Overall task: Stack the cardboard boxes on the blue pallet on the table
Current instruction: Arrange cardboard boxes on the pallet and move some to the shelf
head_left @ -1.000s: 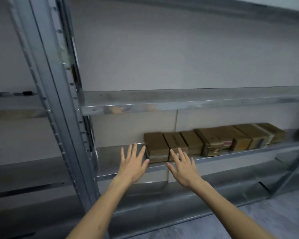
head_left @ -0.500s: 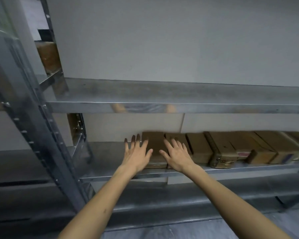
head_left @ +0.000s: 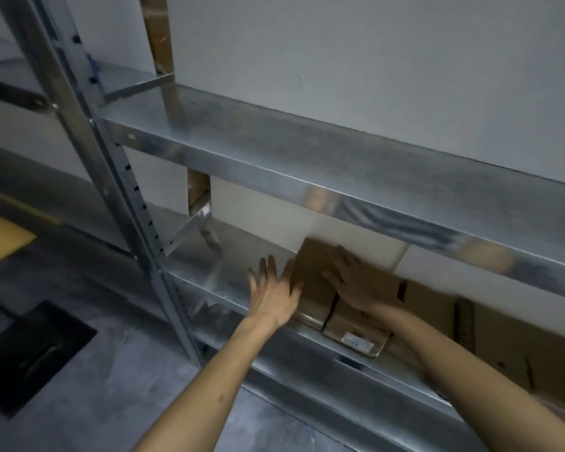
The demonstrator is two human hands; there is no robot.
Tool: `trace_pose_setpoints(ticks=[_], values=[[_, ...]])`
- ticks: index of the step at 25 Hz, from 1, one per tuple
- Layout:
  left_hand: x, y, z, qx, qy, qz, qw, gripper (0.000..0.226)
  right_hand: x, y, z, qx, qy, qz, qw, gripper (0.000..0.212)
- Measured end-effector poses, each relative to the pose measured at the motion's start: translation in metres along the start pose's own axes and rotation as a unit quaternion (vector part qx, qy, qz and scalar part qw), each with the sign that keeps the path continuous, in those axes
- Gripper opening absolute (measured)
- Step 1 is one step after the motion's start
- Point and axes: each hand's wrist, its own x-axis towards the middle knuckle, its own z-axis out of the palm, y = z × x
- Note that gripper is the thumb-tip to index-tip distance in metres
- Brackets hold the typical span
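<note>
Both arms bare, extended forward and up. Left forearm [head_left: 216, 380] comes in from bottom centre, right forearm [head_left: 454, 360] from lower right. Left hand [head_left: 276, 293]: back to camera, fingers straight and spread, thumb out to the right, gripping nothing. Right hand [head_left: 359, 282]: palm down, fingers straight and close together, pointing up-left, lying flat. Hands side by side, near, not touching. Some motion blur on both.

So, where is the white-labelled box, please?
In the head view, the white-labelled box sits on the lower metal shelf, second from the row's left end, under the right hand.
</note>
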Motion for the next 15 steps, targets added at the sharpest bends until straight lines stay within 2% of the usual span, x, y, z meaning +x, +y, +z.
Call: trace_pose_setpoints(ticks=[4,8,11,15], values=[[-0.014,0.031,0.018,-0.057,0.037,-0.091,0.994,0.066,0.017,0.029,-0.001,-0.036,-0.013,-0.071,0.997,0.062],[-0.022,0.059,0.033,-0.141,0.058,-0.172,0.973,0.070,0.036,0.047,0.003,-0.029,-0.053,-0.095,0.994,0.065],[-0.022,0.079,0.040,-0.259,0.072,-0.230,0.935,0.077,0.053,0.055,0.004,-0.028,-0.073,-0.101,0.992,0.066],[-0.024,0.092,0.055,-0.396,0.061,-0.264,0.877,0.079,0.068,0.055,0.009,0.021,-0.093,-0.104,0.990,0.066]])
